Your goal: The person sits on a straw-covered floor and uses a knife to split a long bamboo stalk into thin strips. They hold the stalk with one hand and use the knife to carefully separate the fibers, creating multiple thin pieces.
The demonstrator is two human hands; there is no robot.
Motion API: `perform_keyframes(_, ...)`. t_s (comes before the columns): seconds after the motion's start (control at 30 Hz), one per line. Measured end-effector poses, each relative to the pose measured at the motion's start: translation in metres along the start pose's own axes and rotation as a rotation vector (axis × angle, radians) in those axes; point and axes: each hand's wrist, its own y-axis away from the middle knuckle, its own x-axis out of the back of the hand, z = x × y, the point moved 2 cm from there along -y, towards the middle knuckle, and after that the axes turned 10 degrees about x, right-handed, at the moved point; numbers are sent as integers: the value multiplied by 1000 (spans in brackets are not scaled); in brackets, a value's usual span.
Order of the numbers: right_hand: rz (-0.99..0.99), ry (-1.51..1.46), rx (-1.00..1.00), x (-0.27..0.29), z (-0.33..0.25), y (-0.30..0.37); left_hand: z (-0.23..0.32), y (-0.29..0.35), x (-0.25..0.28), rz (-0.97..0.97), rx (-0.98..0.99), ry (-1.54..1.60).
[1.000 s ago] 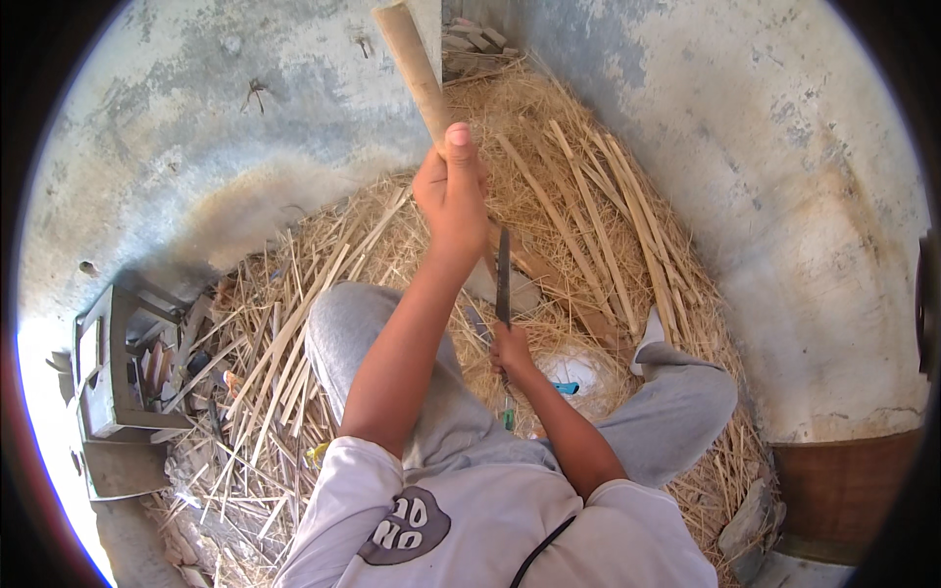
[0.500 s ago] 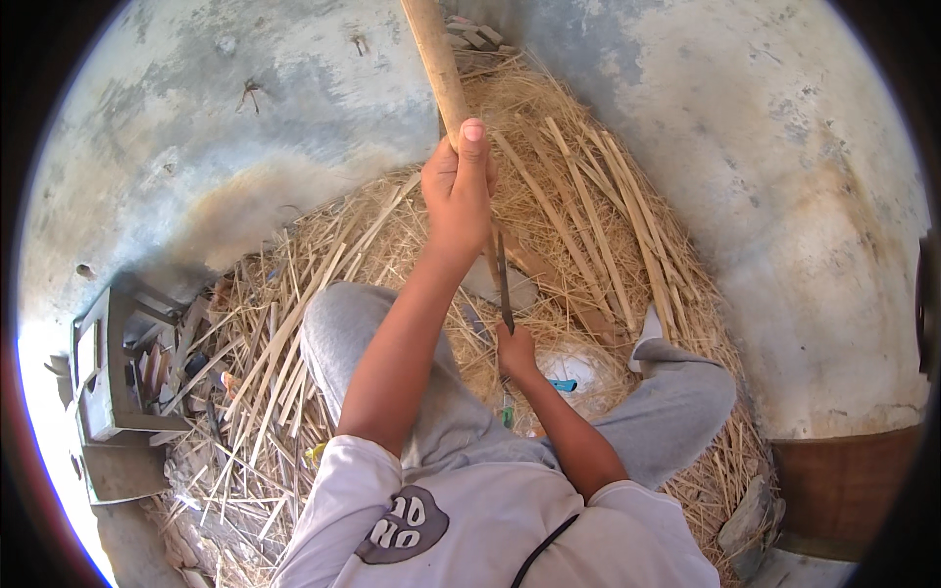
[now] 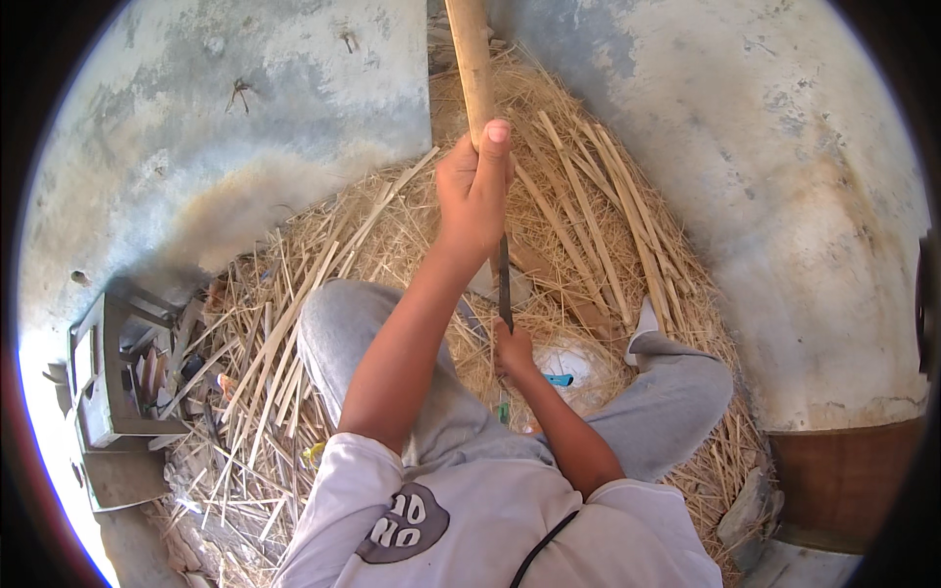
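Observation:
My left hand (image 3: pixel 475 191) is closed round a pale wooden pole (image 3: pixel 472 69), thumb lying along it. The pole rises out of view at the top and leans slightly left. Lower down, my right hand (image 3: pixel 513 351) grips a knife (image 3: pixel 504 284) with a long dark blade that points up toward my left wrist. Its upper part passes close beside the pole's lower end, which my left wrist partly hides; whether they touch I cannot tell. My right hand covers the knife's handle.
Split wooden strips (image 3: pixel 279 363) and straw (image 3: pixel 686 392) cover the floor round my legs. A turquoise object (image 3: pixel 558 380) lies by a white patch near my right forearm. At the left stands a small wooden frame (image 3: pixel 118 431). Plastered walls (image 3: pixel 765 196) close in both sides; a brown panel (image 3: pixel 848 480) is at lower right.
My left hand and the pole have shifted slightly right, and the pole stands more upright. The blade now sits closer behind my left wrist; my right hand has barely moved.

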Motion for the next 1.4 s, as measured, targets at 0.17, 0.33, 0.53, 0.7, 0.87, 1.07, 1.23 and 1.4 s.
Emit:
perform_keyframes(0.17, -35, -50, 70, 30, -79, 11, 0, 3, -5, 5, -32, 29)
perform_keyframes(0.33, 171, -431, 380, 30, -120, 30, 0, 3, -5, 25, -27, 33)
perform_keyframes(0.53, 5, 141, 207, 6, 13, -11, 1, 3, -4, 35, -11, -7)
perform_keyframes(0.7, -309, -437, -504, 42, -71, 4, 0, 5, -7, -9, -1, -2)
perform_keyframes(0.87, -230, -132, -242, 32, -68, 13, 0, 11, -13, -7, -45, -33)
perform_keyframes(1.07, -124, 208, 430, 23, -109, 36, -3, 10, 1, 44, -74, 22)
perform_keyframes(1.23, 54, 191, 383, -10, 47, 7, 3, 12, -11, 27, -67, 38)
perform_keyframes(1.4, -289, -562, -495, 9, -3, 1, -8, 13, 5, 76, -104, 55)
